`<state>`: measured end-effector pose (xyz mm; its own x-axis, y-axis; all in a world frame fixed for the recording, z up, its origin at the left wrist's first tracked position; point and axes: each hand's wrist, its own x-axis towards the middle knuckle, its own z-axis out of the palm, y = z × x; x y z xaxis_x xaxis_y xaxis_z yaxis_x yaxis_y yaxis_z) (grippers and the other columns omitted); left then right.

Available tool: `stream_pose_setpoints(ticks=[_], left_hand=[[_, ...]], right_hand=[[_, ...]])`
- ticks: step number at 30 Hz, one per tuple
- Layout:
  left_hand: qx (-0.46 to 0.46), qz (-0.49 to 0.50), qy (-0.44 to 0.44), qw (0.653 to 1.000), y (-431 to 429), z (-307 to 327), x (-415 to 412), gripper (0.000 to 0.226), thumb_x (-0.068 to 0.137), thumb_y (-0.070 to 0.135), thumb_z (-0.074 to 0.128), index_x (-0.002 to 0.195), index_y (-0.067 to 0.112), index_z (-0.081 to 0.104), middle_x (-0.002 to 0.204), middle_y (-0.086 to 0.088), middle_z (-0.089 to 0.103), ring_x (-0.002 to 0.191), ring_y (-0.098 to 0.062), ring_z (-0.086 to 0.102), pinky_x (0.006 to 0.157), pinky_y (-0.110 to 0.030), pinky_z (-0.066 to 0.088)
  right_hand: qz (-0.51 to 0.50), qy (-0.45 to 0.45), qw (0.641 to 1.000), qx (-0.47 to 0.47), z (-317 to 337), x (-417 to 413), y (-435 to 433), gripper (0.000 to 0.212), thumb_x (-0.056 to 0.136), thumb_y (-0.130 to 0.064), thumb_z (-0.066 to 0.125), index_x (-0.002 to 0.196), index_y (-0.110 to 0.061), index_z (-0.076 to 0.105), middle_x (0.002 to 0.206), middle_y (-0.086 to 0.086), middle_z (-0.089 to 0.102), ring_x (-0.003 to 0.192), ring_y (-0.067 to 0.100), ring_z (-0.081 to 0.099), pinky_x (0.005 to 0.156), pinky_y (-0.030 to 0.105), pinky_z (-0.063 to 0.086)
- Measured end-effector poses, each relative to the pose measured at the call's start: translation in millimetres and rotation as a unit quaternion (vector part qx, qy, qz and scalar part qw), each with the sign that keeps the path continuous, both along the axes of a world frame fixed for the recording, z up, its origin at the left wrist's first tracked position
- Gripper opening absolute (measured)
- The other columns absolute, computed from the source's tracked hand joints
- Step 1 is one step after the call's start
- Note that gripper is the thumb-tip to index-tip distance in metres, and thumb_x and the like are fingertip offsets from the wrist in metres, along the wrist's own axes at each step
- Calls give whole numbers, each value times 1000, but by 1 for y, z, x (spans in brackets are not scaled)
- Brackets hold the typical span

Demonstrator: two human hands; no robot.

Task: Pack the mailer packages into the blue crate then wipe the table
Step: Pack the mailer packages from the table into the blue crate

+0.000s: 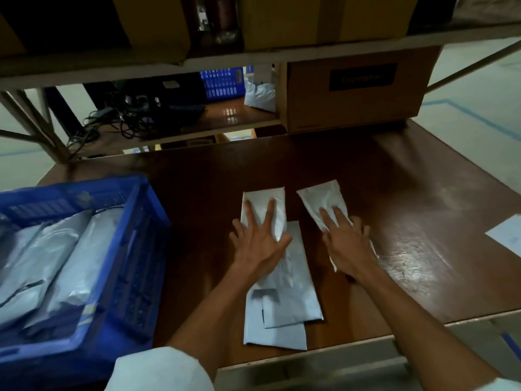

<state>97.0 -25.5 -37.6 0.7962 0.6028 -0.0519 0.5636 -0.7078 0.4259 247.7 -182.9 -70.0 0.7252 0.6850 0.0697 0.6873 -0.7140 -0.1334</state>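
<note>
Two white mailer packages lie side by side on the brown table (394, 193). My left hand (258, 238) rests flat with spread fingers on the left mailer (263, 203). My right hand (348, 241) lies with straight fingers on the right mailer (320, 197). Two more grey mailers (290, 292) are stacked nearer to me, partly under my left wrist. The blue crate (135, 249) stands at the table's left and holds several grey mailers (56, 249).
A cardboard box (358, 88) stands at the table's far edge. A sheet of paper (507, 234) lies at the right edge. Beyond is a lower shelf with cables (118, 119), a second blue crate (222, 83) and a white bag (260, 95).
</note>
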Motion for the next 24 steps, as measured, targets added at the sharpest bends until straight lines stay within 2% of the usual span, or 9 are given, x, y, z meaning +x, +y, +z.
stream_pose_setpoints(ticks=[4, 8, 11, 14, 18, 20, 21, 24], left_hand=[[47, 9, -48, 998, 16, 49, -16, 84, 92, 69, 41, 151, 54, -18, 163, -6, -31, 145, -57, -2, 114, -71, 9], [145, 54, -93, 984, 49, 113, -59, 88, 86, 73, 41, 154, 50, -10, 166, -6, -14, 138, -48, 19, 108, -61, 27], [187, 89, -123, 971, 81, 160, -110, 88, 83, 75, 39, 155, 50, -4, 166, -6, -8, 138, -46, 19, 109, -60, 26], [211, 135, -128, 960, 116, 192, -174, 86, 82, 78, 37, 154, 52, -2, 167, -3, -5, 142, -47, 16, 113, -62, 22], [218, 201, -94, 951, 169, 199, -265, 86, 83, 83, 32, 155, 50, -1, 166, -6, -1, 138, -46, 21, 108, -63, 25], [189, 222, -51, 955, 190, 191, -303, 89, 80, 85, 27, 155, 47, -3, 165, -7, -1, 139, -48, 20, 109, -64, 23], [178, 228, -36, 957, 199, 184, -318, 88, 82, 84, 28, 155, 47, -3, 165, -8, -1, 140, -49, 19, 109, -65, 22], [148, 225, -21, 963, 222, 158, -349, 84, 85, 81, 31, 156, 47, 0, 166, -10, -1, 144, -52, 13, 112, -68, 15]], right_hand=[[8, -8, 998, 68, 49, -14, 30, 56, 104, -39, 35, 157, -37, 17, 165, 0, 19, 136, 37, 29, 107, 56, 29], [61, -29, 986, 153, 101, -50, 76, 55, 104, -41, 33, 157, -34, 21, 163, 1, 23, 133, 35, 30, 105, 52, 32], [109, -29, 969, 218, 140, -95, 120, 56, 102, -46, 26, 156, -32, 25, 160, 1, 28, 128, 33, 35, 100, 47, 35], [176, -26, 944, 279, 179, -154, 168, 58, 101, -48, 21, 154, -28, 30, 155, 4, 37, 129, 31, 42, 103, 47, 38], [268, -52, 896, 351, 220, -247, 216, 47, 103, -29, 35, 145, -11, 46, 146, 14, 48, 127, 27, 44, 104, 52, 35], [293, -82, 889, 341, 222, -288, 239, 38, 102, -23, 43, 133, -6, 57, 142, 16, 53, 121, 29, 45, 97, 53, 37], [294, -78, 899, 314, 217, -303, 255, 40, 102, -28, 39, 132, -9, 57, 142, 15, 53, 121, 31, 47, 97, 53, 38], [246, 3, 948, 204, 194, -336, 288, 60, 97, -46, 15, 141, -19, 45, 150, 8, 43, 125, 39, 43, 98, 51, 35]])
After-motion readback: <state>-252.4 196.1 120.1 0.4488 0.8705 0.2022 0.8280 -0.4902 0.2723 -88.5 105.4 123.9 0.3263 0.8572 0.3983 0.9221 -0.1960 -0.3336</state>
